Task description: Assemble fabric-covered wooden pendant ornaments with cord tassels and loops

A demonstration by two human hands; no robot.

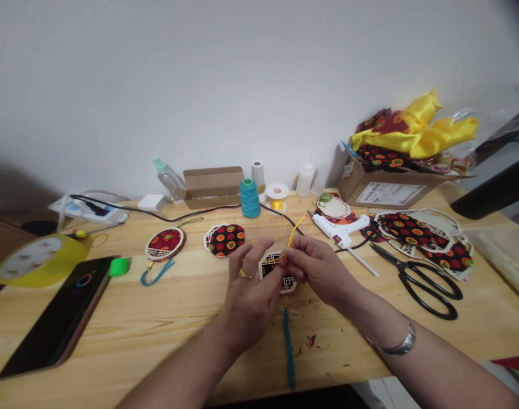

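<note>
The wooden counter (169, 318) runs along a pale wall, which its far edge meets. Near its far right corner stands a cardboard box (361, 190) heaped with patterned cloth and shiny yellow fabric (430, 136). Two hands work over the middle, closer to the near edge than the far one. The right hand (318, 264) pinches a yellow cord (295, 230) between thumb and fingers, its free end rising above them. The left hand (253, 292), ringed, bends its fingers over the framed pendant (288, 285); whether they grip pendant or cord, I cannot tell. A dark phone (58, 318) lies toward the near left corner, a yellow tape roll (74, 255) beyond it by the left edge. Toward the right edge lie black-handled scissors (430, 284), just nearer than a pile of patterned panels (447, 247). A white glue gun (338, 227) rests left of that pile. A teal thread cone (250, 200) stands upright near the middle of the far edge. The pendant sits between the hands, its teal tassel (288, 346) stretching toward the near edge. Left of the hands lie an octagonal patterned piece (225, 240) and a round ornament (166, 243). Smallest are scraps (311, 341) beside the tassel.
</note>
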